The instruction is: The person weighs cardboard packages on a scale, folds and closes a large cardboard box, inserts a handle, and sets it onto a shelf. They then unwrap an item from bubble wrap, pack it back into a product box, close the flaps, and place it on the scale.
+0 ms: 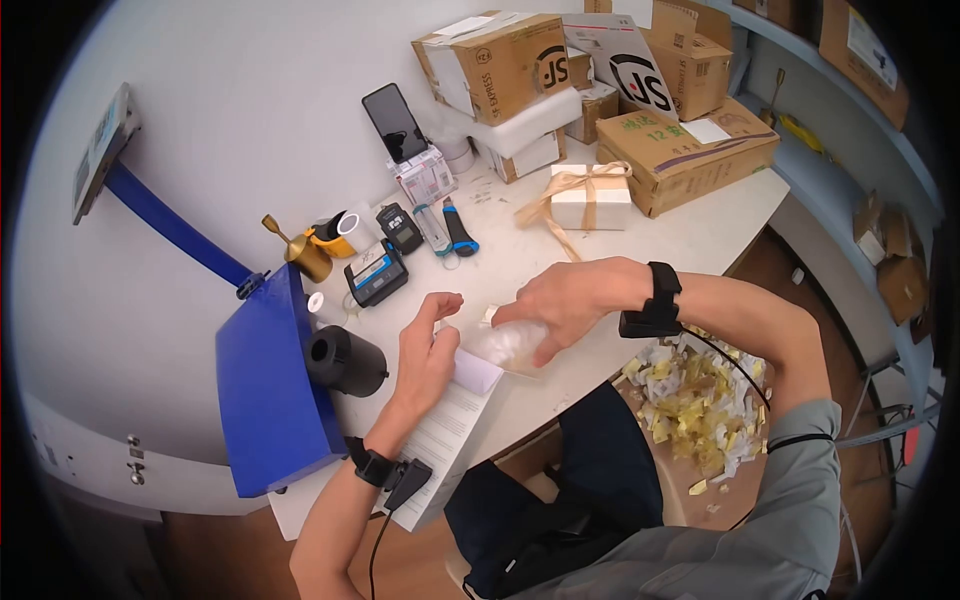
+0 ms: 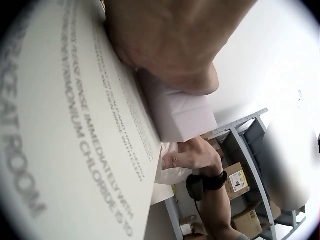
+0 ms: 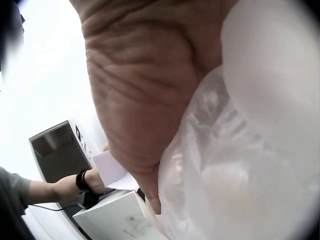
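Observation:
A white printed box (image 1: 432,450) lies along the table's front edge, its far end flap (image 1: 478,373) standing up. My left hand (image 1: 425,362) grips the box near that flap, thumb and fingers bent. The box's printed side (image 2: 95,125) fills much of the left wrist view. My right hand (image 1: 570,305) holds a crumpled, translucent plastic bag (image 1: 508,348) just beyond the flap, fingers on its far side and thumb on the near side. In the right wrist view, the puffed plastic (image 3: 240,165) lies against the palm; its contents are blurred.
A blue stand (image 1: 270,390) and black cylinder (image 1: 345,362) stand left. Behind are a label printer (image 1: 377,273), a cutter (image 1: 460,230), a phone (image 1: 395,122) and a ribboned white box (image 1: 590,205). Cartons (image 1: 690,155) fill the back right; paper scraps (image 1: 700,400) lie right.

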The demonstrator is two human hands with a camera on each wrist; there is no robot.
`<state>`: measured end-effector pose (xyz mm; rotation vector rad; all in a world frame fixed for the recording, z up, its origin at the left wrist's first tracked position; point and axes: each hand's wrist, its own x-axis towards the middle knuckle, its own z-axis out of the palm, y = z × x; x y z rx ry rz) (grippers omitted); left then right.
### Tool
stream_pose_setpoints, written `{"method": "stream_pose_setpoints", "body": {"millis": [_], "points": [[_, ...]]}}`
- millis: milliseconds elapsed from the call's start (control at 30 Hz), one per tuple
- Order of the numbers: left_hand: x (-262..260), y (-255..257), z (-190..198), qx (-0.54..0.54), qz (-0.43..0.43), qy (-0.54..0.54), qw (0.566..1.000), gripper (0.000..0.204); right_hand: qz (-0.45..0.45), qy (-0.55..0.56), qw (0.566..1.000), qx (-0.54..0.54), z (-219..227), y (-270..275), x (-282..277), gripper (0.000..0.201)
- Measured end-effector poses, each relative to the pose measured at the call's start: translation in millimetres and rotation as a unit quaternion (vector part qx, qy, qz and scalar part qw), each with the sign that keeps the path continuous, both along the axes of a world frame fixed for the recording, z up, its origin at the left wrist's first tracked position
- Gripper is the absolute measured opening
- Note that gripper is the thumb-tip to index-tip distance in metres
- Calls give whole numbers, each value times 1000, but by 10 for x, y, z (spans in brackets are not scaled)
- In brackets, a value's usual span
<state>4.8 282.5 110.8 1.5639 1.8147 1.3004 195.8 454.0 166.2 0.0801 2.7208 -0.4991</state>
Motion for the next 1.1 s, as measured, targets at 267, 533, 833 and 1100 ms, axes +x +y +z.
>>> {"method": "stream_pose_setpoints", "body": {"millis": [267, 533, 833, 1100], "points": [[37, -6, 40, -20, -2, -15, 1000, 42, 153, 203, 962, 96, -240, -58, -183, 69], [58, -9, 74, -27, 14, -22, 999, 42, 82, 127, 988, -10, -316, 39, -484, 75], [51, 16, 24, 3, 28, -16, 999, 46, 12, -64, 996, -67, -77, -9, -708, 94], [60, 30, -29, 1, 30, -2, 1000, 42, -67, 20, 995, -68, -147, 424, -191, 89]]}}
